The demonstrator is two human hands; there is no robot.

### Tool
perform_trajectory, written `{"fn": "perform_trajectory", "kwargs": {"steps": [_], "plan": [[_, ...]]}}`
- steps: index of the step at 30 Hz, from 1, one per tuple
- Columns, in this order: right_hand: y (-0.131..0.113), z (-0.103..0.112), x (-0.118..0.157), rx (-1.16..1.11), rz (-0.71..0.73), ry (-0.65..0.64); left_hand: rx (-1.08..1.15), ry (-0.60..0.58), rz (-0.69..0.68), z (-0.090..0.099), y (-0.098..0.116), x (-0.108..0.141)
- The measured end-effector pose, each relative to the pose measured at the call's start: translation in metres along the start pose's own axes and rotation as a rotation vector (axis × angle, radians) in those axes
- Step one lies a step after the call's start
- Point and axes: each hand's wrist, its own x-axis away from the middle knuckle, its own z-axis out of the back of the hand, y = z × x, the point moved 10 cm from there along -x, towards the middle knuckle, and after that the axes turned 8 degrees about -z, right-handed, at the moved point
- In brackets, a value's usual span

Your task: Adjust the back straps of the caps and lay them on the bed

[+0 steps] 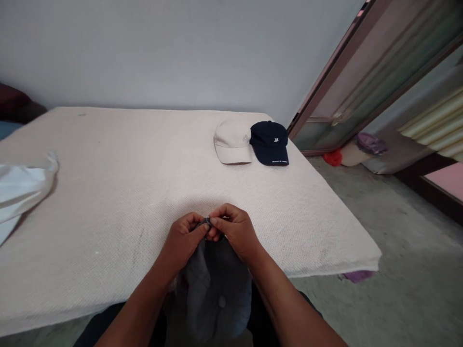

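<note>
At six o'clock, the left hand (183, 236) and right hand (237, 229) hold a dark gray cap (220, 289), fingers (219, 223) pinched on what looks like its strap (207, 220); that handling seems unfinished, though whether the strap is fastened I cannot tell. A cream cap (232, 142) lies untouched at twelve; a navy cap (269, 142) sits just beside it at one.

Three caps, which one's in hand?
The dark gray cap, pinched at its far end by the left hand and right hand. The cream cap and navy cap lie on the white cover, touched by neither.
</note>
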Motion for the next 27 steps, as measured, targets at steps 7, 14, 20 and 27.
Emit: {"fn": "perform_trajectory", "kwargs": {"steps": [7, 14, 20, 27], "plan": [[-0.0012, 0.0015, 0.0014, -0.028, 0.026, 0.000, 0.000, 0.004, -0.014, -0.0011, 0.0027, 0.0002], [-0.0021, 0.0017, 0.0017, -0.070, 0.025, 0.005, 0.064, 0.004, 0.002, -0.0022, 0.0004, 0.0015], [-0.0036, 0.0046, 0.0022, -0.074, 0.036, 0.065, 0.076, -0.020, -0.006, -0.0054, 0.0029, 0.0007], [-0.0057, 0.0043, 0.0020, -0.134, 0.045, 0.051, 0.023, 0.051, 0.034, 0.0044, 0.0010, 0.0003]]}}
